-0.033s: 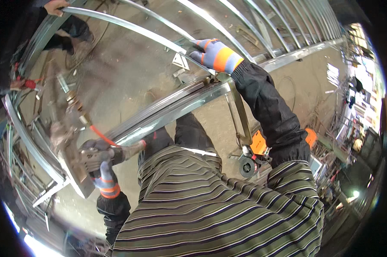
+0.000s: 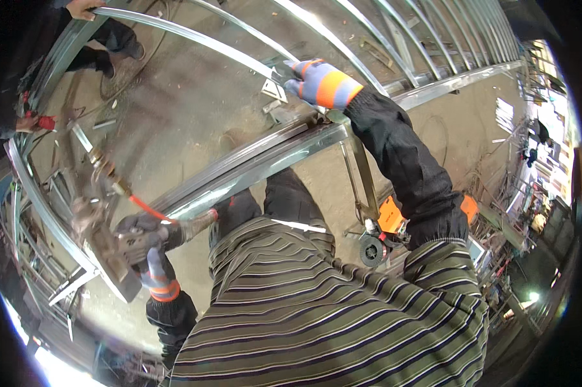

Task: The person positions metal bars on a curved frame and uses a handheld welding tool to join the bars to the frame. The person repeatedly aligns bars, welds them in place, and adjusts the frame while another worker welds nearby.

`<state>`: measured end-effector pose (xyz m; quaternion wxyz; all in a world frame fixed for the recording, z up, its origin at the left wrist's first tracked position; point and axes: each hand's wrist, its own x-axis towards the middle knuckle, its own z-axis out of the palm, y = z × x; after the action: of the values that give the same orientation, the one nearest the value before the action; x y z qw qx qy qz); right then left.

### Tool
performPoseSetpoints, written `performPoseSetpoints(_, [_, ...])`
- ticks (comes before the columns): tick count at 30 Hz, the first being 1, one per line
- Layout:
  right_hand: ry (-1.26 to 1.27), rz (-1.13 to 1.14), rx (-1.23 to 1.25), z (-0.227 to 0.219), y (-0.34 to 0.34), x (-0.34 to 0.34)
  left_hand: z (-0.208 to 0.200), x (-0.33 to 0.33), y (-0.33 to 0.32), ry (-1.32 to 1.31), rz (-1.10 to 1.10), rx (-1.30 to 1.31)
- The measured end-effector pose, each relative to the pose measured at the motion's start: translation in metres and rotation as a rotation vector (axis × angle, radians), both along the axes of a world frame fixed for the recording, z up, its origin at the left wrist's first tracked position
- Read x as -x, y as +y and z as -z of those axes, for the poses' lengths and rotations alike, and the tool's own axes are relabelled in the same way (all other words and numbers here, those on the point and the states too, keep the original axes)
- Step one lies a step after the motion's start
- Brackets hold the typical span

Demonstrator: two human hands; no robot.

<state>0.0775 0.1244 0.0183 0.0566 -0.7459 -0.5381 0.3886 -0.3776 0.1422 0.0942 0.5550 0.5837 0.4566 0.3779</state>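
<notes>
We see the left hand [image 2: 153,259] wrapped around a grey power tool [image 2: 133,248], left of the metal rails [image 2: 252,171]. The right hand [image 2: 324,84] bends its fingers over a curved metal bar [image 2: 194,31]; we cannot tell whether they pinch it. A co-worker's hand [image 2: 83,9] touches the bar's far end.

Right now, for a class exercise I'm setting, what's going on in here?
A person in a striped olive-green top has long silvery metal rails in front of them. Their right hand, in a blue-grey and orange glove, is at the near end of a curved silvery metal bar; a co-worker's bare hand is at its far end. The person's left hand, similarly gloved, is on a bulky grey metal device, its kind unclear.
</notes>
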Motion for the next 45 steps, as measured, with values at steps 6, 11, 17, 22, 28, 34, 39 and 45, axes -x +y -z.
performPoseSetpoints(6, [0.045,-0.125,0.107,0.043,0.007,0.007,-0.032,0.001,-0.009,-0.121,-0.038,-0.087])
performPoseSetpoints(11, [0.433,-0.027,0.219,0.059,0.008,0.003,-0.053,-0.004,0.003,-0.085,-0.151,-0.079])
performPoseSetpoints(17, [0.749,0.127,0.359,0.081,0.013,0.004,-0.071,0.009,0.020,0.143,-0.136,0.069])
performPoseSetpoints(22, [0.845,0.023,0.383,0.092,0.018,0.007,-0.062,0.019,0.034,0.283,0.078,0.353])
performPoseSetpoints(28, [0.715,-0.024,0.279,0.077,0.023,0.004,-0.044,0.022,0.045,0.429,0.258,0.509])
performPoseSetpoints(34, [0.363,-0.249,0.046,0.070,0.030,0.016,-0.036,0.013,0.062,0.542,0.310,0.337])
performPoseSetpoints(39, [0.675,-0.120,0.152,0.077,0.033,0.011,-0.037,-0.026,0.074,1.560,1.062,0.094])
performPoseSetpoints(45, [0.503,-0.151,0.140,0.078,0.031,0.021,-0.010,-0.061,0.075,1.628,1.285,-0.152])
